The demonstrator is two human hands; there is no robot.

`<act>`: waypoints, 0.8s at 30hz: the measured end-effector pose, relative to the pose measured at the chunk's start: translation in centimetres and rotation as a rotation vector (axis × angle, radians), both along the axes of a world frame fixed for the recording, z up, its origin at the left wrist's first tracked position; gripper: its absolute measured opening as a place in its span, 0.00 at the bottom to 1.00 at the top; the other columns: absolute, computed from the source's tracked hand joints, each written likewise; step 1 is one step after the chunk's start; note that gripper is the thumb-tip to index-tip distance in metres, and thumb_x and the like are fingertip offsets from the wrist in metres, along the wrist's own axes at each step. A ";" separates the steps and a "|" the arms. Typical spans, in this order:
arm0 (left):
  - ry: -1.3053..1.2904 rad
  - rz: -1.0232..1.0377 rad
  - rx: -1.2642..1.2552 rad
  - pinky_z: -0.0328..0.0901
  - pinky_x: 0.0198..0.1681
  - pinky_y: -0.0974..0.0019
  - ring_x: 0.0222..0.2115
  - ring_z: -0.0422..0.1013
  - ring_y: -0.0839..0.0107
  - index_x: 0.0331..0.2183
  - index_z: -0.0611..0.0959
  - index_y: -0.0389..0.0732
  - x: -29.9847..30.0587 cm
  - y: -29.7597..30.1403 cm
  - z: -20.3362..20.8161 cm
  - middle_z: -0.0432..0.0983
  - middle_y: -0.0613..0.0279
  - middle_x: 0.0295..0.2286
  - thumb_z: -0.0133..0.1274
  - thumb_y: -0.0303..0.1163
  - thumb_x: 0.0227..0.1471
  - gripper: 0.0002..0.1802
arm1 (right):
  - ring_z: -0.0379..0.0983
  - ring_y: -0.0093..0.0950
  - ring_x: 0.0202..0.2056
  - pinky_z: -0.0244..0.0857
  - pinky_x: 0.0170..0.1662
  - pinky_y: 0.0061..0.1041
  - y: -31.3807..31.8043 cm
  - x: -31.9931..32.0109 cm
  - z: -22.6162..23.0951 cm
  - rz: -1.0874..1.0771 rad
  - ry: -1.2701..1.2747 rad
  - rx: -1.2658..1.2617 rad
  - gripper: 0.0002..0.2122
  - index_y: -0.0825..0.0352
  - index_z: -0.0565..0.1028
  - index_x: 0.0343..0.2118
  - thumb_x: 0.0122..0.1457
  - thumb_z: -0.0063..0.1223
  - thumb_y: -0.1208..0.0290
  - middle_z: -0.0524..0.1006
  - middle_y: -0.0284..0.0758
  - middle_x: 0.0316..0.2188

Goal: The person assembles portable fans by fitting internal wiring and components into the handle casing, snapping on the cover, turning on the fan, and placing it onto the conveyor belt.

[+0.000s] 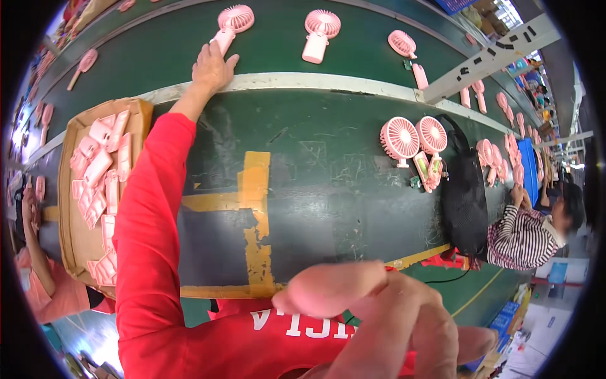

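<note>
My left arm, in a red sleeve, stretches to the far belt. There my left hand (213, 71) has its fingers round the lower end of a pink handheld fan (235, 19), thumb out to the side. Close to the camera, large and blurred, is my right hand (404, 316). Its fingers are loosely bent and apart, with nothing visible in them. Another pink fan (315, 45) lies on the belt to the right of the first. On the near table, two fan heads (399, 140) lie with opened handles showing small green boards.
A cardboard tray (66, 208) of pink casing parts stands at the left. A white rail (303, 81) divides table and belt; a pale beam (492, 60) rises at the right. A black bag (464, 208) lies on the right. A person in stripes (521, 237) sits beyond it.
</note>
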State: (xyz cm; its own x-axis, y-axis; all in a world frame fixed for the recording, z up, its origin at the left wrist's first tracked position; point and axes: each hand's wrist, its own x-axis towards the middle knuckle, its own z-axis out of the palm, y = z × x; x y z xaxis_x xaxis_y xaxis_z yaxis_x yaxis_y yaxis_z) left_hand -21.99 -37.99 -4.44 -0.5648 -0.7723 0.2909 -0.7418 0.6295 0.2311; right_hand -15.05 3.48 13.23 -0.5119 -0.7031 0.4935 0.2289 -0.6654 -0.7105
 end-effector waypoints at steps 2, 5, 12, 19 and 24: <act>0.255 -0.065 -0.200 0.61 0.48 0.49 0.48 0.63 0.46 0.51 0.65 0.35 -0.6 1.2 -1.5 0.63 0.42 0.48 0.50 0.50 0.49 0.35 | 0.70 0.35 0.39 0.64 0.42 0.36 0.0 -0.2 -0.1 -0.081 -0.018 0.024 0.23 0.68 0.69 0.35 0.63 0.26 0.51 0.72 0.46 0.38; 0.243 -0.015 -0.237 0.55 0.53 0.51 0.53 0.57 0.47 0.53 0.62 0.31 -1.1 2.5 -1.6 0.56 0.39 0.53 0.49 0.51 0.49 0.39 | 0.71 0.34 0.37 0.66 0.39 0.35 -0.2 -0.9 -0.3 -0.204 -0.031 0.043 0.22 0.68 0.70 0.32 0.62 0.28 0.53 0.73 0.45 0.37; 0.361 -0.313 -0.213 0.50 0.57 0.52 0.56 0.52 0.47 0.53 0.62 0.30 -1.2 9.6 -1.0 0.54 0.42 0.54 0.54 0.43 0.47 0.37 | 0.63 0.42 0.51 0.57 0.53 0.37 -1.7 -10.6 -1.7 -0.021 0.596 -0.011 0.16 0.68 0.71 0.40 0.61 0.36 0.60 0.70 0.48 0.44; 0.282 -0.561 -0.117 0.48 0.58 0.51 0.56 0.50 0.47 0.48 0.68 0.29 -2.8 16.4 -0.8 0.57 0.42 0.53 0.54 0.40 0.48 0.31 | 0.67 0.46 0.47 0.61 0.50 0.34 -6.9 -24.0 -10.4 -0.664 1.083 0.872 0.24 0.75 0.66 0.47 0.55 0.51 0.60 0.70 0.53 0.44; 0.212 -0.555 -0.034 0.46 0.58 0.49 0.56 0.50 0.47 0.48 0.68 0.28 -2.9 17.3 0.0 0.57 0.42 0.52 0.54 0.41 0.48 0.31 | 0.72 0.46 0.39 0.66 0.43 0.40 -11.1 -39.1 -14.3 -1.125 1.254 1.146 0.19 0.74 0.69 0.42 0.51 0.50 0.65 0.74 0.53 0.37</act>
State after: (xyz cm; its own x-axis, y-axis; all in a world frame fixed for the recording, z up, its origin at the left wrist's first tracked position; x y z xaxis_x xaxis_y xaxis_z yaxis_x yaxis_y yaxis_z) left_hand -24.87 -20.68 -4.46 -0.8084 -0.3667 0.4604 -0.2397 0.9195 0.3114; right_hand -54.12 -7.57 -1.08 -0.6551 -0.5655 0.5011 -0.7306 0.6433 -0.2291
